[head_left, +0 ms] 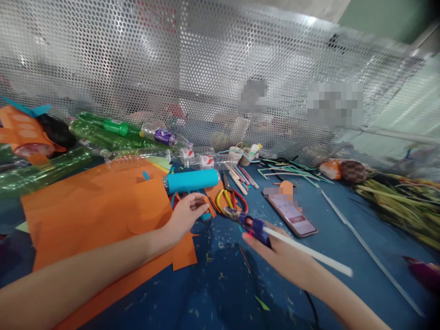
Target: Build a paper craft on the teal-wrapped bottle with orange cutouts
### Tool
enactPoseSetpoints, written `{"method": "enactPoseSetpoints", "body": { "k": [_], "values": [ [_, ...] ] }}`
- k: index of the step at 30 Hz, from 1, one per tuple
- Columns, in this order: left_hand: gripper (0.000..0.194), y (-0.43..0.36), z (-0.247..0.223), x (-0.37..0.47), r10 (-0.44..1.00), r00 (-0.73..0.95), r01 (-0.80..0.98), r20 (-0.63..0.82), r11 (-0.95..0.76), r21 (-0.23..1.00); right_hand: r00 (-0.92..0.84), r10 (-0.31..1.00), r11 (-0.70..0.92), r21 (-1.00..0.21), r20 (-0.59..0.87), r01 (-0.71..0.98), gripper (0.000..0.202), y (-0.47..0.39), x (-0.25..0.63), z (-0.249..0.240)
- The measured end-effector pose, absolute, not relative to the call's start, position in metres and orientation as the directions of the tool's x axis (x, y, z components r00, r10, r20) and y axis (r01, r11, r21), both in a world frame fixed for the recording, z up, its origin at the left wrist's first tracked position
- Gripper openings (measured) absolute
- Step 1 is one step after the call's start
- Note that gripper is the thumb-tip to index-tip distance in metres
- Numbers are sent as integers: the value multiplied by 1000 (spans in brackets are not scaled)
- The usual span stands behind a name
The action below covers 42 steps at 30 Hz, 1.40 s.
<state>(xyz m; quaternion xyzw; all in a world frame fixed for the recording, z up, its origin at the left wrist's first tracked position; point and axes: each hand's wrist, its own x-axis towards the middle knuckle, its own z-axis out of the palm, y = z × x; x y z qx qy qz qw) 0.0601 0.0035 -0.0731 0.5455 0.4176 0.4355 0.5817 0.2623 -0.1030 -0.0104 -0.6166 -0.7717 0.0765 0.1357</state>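
Observation:
Pinched in the fingers of my left hand (190, 211) is a small orange paper strip (209, 207). My right hand (275, 247) grips a dark blue glue gun (255, 227) with a red light lit on it. A long white glue stick (309, 251) sticks out of its back end. The gun's nozzle points left, close to the paper strip; I cannot tell whether they touch. Just beyond lie scissors (225, 199) with yellow and red handles. A bottle wrapped in blue paper (192, 180) rests on its side behind my left hand.
Large orange paper sheets (96, 211) cover the left side. Clear and green plastic bottles (137, 156) lie along the perforated metal screen (213, 68). A phone (292, 213) lies at right, near a long clear stick (371, 252). Dry husks (398, 211) are piled far right. A black cord (311, 307) runs below my right arm.

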Motion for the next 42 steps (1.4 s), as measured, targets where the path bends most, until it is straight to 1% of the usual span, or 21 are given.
{"method": "enactPoseSetpoints", "body": {
  "k": [2, 4, 5, 8, 9, 10, 12, 15, 17, 21, 26, 28, 30, 32, 37, 40, 42],
  "values": [
    [20, 4, -74, 60, 962, 271, -68, -15, 34, 997, -187, 950, 226, -137, 250, 964, 26, -98, 271, -15],
    [21, 4, -74, 60, 962, 271, -78, -11, 33, 996, -163, 945, 188, -65, 285, 980, 22, -92, 281, -22],
    [21, 3, -74, 59, 961, 275, -84, -6, 30, 996, -152, 947, 165, -23, 282, 986, 19, -89, 287, -27],
    [22, 2, -72, 58, 955, 296, -98, 2, 29, 995, -173, 960, 126, 210, 219, 969, 14, -84, 304, -43],
    [22, 2, -72, 58, 953, 302, -102, 1, 31, 994, -176, 965, 125, 252, 193, 960, 15, -82, 309, -48],
    [22, 2, -72, 58, 952, 305, -107, 0, 35, 994, -174, 970, 125, 269, 168, 955, 15, -81, 314, -53],
    [23, 2, -73, 58, 953, 304, -111, 0, 35, 993, -191, 973, 157, 233, 130, 960, 19, -80, 322, -58],
    [23, 3, -75, 58, 952, 306, -103, 18, 14, 995, -234, 969, 224, 110, 79, 968, 25, -78, 331, -56],
    [24, 4, -78, 59, 949, 312, -107, 37, -4, 994, -237, 971, 235, 42, 42, 971, 27, -78, 335, -52],
    [24, 6, -84, 58, 942, 327, -132, 80, -38, 991, -200, 980, 198, -59, -23, 978, 34, -77, 346, -45],
    [23, 5, -84, 56, 941, 324, -101, 94, -65, 993, -182, 961, 142, -193, -207, 971, 53, -82, 363, -38],
    [23, 4, -82, 56, 941, 328, -76, 88, -66, 995, -203, 946, 136, -259, -253, 956, 57, -84, 367, -34],
    [23, 4, -80, 56, 941, 327, -73, 84, -63, 995, -216, 948, 140, -300, -236, 944, 55, -83, 369, -31],
    [22, 4, -80, 56, 942, 326, -77, 79, -57, 995, -220, 959, 157, -313, -178, 937, 53, -78, 369, -30],
    [22, 5, -83, 58, 944, 319, -101, 84, -54, 993, -219, 973, 191, -281, -71, 941, 52, -59, 365, -30],
    [22, 5, -83, 58, 947, 312, -129, 69, -30, 991, -172, 983, 184, -272, 68, 945, 51, -56, 358, -28],
    [23, 5, -82, 58, 951, 303, -148, 63, -18, 989, -92, 983, 138, -309, 161, 941, 53, -59, 351, -25]
  ]
}}
